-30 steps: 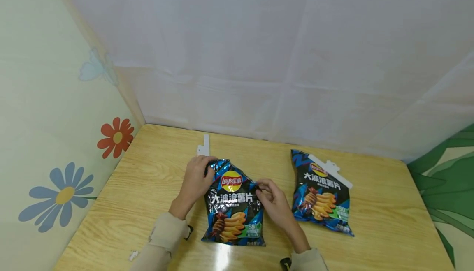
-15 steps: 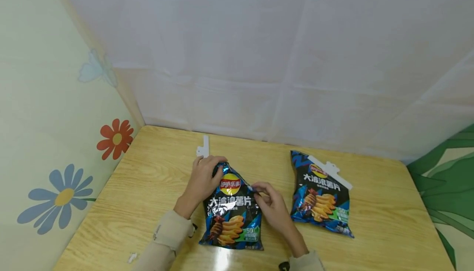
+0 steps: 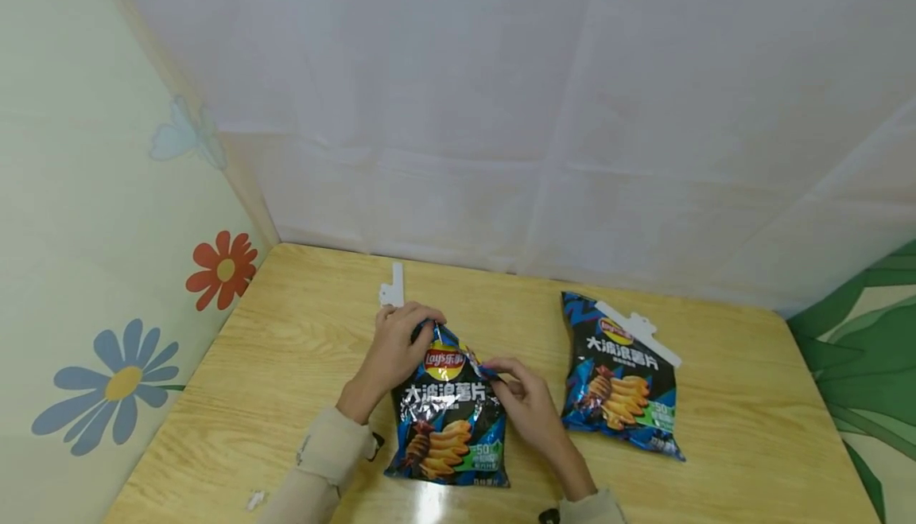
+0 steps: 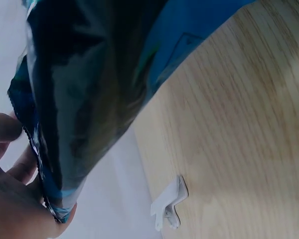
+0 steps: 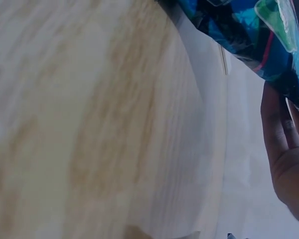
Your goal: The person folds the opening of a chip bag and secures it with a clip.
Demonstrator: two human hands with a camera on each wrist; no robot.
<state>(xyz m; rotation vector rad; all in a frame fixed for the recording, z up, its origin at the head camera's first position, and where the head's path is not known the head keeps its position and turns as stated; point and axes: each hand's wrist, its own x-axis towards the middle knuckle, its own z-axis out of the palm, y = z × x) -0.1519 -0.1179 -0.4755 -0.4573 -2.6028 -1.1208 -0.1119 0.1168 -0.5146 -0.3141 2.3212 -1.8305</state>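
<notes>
A black and blue potato chip bag [image 3: 451,413] stands tilted over the table, its printed front toward the head camera. My left hand [image 3: 396,349] grips its upper left corner, and the left wrist view shows the fingers [image 4: 25,164] at the bag's crimped edge. At the upper right corner my right hand [image 3: 528,405] pinches the bag between thumb and fingers. The top edge is folded over between the two hands. Just beyond the left hand lies a white bag clip [image 3: 392,287], its near end hidden by that hand in the head view.
To the right lies a second chip bag [image 3: 619,385] with a white clip [image 3: 639,331] across its top. A small white scrap [image 3: 255,499] is on the wooden table [image 3: 236,373] at the front left. White cloth [image 3: 458,150] hangs behind the table.
Both hands have kept hold of the bag. The left hand moved a little right and nearer, and the top edge has folded forward. The second bag and clips stayed put.
</notes>
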